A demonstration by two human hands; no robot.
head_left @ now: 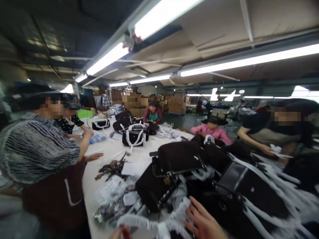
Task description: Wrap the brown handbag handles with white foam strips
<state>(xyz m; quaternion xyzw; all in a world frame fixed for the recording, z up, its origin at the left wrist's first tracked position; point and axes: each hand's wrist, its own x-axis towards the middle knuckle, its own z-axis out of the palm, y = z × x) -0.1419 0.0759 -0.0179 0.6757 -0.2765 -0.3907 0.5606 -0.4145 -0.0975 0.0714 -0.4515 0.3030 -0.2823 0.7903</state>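
A bag handle [139, 220] wrapped in white padding curves across the bottom of the view. My left hand [121, 232] shows only its fingertips at the lower edge, closed at the left end of this handle; the rest is out of view. My right hand [203, 219] has its fingers stretched out and slightly apart, the fingertips against the right part of the white wrapping. Just beyond the hands a black bag [156, 186] with a chain and a gold-coloured charm [167, 181] leans on the pile. Another black bag [180, 156] lies over it.
More black bags [251, 189] with white-wrapped straps crowd the right side. Clear plastic packets [112, 189] and dark straps [113, 168] lie on the white table [93, 182]. A co-worker in a striped top [42, 149] stands left; other people work around the table.
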